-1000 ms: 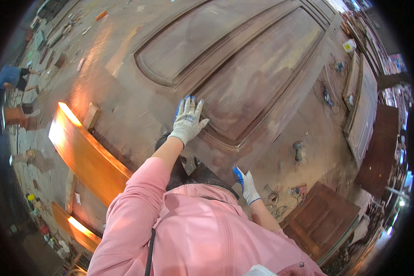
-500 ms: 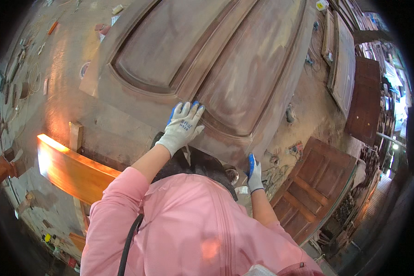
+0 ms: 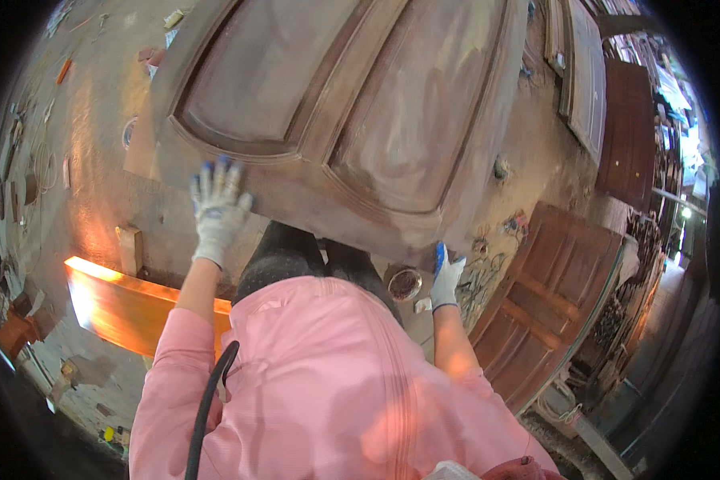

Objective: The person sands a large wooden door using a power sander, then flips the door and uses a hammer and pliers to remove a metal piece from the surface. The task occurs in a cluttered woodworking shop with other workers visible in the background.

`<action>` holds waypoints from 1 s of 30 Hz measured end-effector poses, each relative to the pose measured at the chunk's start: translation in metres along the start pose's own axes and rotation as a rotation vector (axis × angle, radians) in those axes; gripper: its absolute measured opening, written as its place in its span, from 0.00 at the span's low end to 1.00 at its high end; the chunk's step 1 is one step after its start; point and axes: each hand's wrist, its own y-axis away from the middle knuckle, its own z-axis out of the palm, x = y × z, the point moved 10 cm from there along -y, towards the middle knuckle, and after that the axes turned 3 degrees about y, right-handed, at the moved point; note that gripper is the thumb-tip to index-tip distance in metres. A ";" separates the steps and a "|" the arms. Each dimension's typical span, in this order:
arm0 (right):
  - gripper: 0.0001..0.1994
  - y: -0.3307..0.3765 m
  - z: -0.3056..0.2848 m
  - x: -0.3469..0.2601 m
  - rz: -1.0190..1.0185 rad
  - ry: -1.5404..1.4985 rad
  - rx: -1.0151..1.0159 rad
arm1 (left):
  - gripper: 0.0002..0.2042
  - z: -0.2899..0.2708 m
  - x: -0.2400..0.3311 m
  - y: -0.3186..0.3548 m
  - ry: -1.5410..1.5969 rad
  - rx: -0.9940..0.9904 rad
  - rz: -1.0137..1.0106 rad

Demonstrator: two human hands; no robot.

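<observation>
Pink sleeves, blue-tipped grey gloves

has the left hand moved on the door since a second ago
Yes. The left hand slid from the door's middle rail toward its left corner, below the left panel.

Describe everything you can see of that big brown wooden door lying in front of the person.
The big brown wooden door lies flat, dusty and matt, with two raised panels framed by curved mouldings. The gloved left hand rests spread on its near rail; the gloved right hand grips its near edge. Bare dusty floor surrounds it.
</observation>
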 end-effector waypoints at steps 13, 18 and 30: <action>0.41 0.050 -0.010 -0.002 -0.186 0.515 0.384 | 0.36 0.019 -0.188 -0.014 -0.347 0.009 -0.543; 0.41 0.056 0.035 -0.039 -0.206 0.846 0.120 | 0.39 -0.005 0.001 -0.012 0.134 0.106 -0.042; 0.46 0.023 0.034 -0.017 -0.182 0.915 -0.019 | 0.30 -0.008 -0.046 -0.024 0.034 0.005 0.068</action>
